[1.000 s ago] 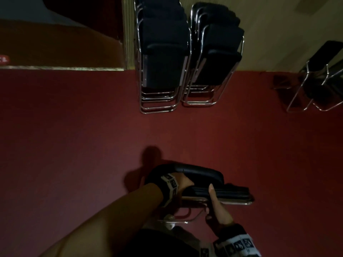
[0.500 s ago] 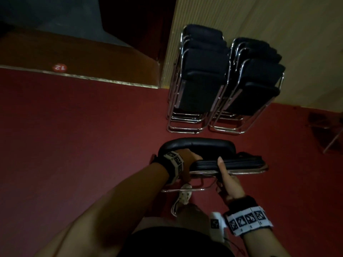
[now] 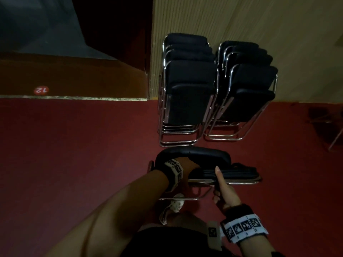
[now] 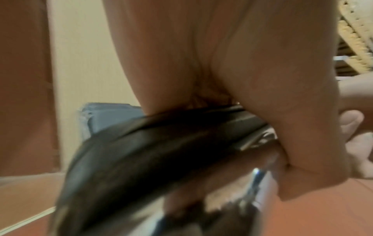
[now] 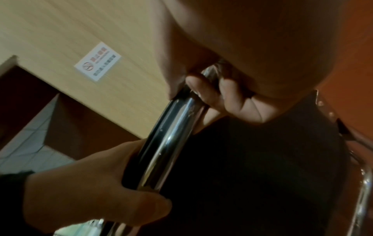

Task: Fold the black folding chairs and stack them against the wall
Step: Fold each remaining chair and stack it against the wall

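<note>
Both hands grip folded chair (image 3: 213, 165): left hand (image 3: 187, 166) on padded vinyl, right hand (image 3: 225, 191) round chrome tube.

Just ahead of the hands, two stacks of folded chairs (image 3: 187, 93) (image 3: 246, 93) block the wall (image 3: 259, 25); open red carpet (image 3: 74, 154) lies to their left.

Carpeted hall, stacked folding chairs (image 3: 187, 93)

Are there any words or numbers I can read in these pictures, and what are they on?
"12": white digits, seen upside down, on a round red sticker on the brown step.
Notice on the wood wall: a crossed-circle symbol and lines of print, too blurred to read.
Wristbands: black-and-white square patterns, no words.
</note>
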